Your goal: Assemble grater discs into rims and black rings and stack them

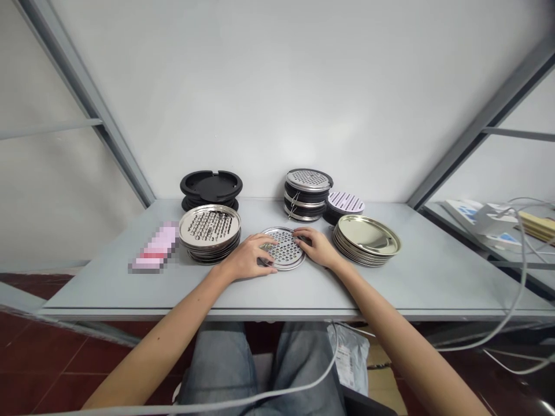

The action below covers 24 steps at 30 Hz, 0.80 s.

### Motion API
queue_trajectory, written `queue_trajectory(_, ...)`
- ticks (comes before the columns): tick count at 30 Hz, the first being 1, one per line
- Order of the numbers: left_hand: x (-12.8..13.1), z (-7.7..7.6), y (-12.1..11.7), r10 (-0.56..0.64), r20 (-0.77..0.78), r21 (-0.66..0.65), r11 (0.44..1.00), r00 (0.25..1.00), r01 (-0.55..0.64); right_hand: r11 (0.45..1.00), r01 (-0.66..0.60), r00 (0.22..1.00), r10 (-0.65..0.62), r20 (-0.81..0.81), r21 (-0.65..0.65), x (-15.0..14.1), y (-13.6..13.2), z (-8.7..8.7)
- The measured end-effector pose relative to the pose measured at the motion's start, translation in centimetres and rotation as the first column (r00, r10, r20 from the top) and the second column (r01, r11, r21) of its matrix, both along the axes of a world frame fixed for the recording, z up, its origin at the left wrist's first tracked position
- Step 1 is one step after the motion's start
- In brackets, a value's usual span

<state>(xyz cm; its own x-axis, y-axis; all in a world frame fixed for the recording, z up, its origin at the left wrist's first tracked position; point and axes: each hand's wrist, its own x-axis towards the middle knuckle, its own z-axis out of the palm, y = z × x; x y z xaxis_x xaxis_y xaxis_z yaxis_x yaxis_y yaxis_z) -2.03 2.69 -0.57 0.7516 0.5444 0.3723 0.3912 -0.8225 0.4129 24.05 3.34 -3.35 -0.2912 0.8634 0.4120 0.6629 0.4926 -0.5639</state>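
Note:
A round perforated metal plate with a raised rim lies flat on the table in front of me. My left hand curves round its left edge, thumb nearer me and fingers on the holes. On the opposite side, my right hand has bent fingers on the plate's right rim. Left of it stands a stack of silvery plates with raised holes. A stack of smooth, gold-toned round trays is close by my right hand.
Black round bases are piled at the back left. Toward the back stand clip-sided perforated tins and a black piece with a pale slotted top. A pixelated pink item lies left. A white cable hangs over the right side.

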Motion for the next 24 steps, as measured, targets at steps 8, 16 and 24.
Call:
queue_trajectory(8,-0.05,-0.27,0.34,-0.025,0.013,-0.048,0.999,1.0,0.025,1.0,0.01,1.0,-0.01,-0.012,-0.028,-0.16,-0.43,0.25)
queue_trajectory(16,0.01,-0.5,0.5,-0.066,0.069,-0.043,0.997,0.995,0.069,0.999,0.026,1.0,-0.026,-0.004,-0.018,-0.17,-0.5,-0.02)
queue_trajectory(24,-0.01,0.21,-0.16,0.141,0.036,-0.07,0.988,0.989,-0.139,1.0,0.025,0.999,-0.025,0.037,0.005,-0.43,-0.59,-0.29)
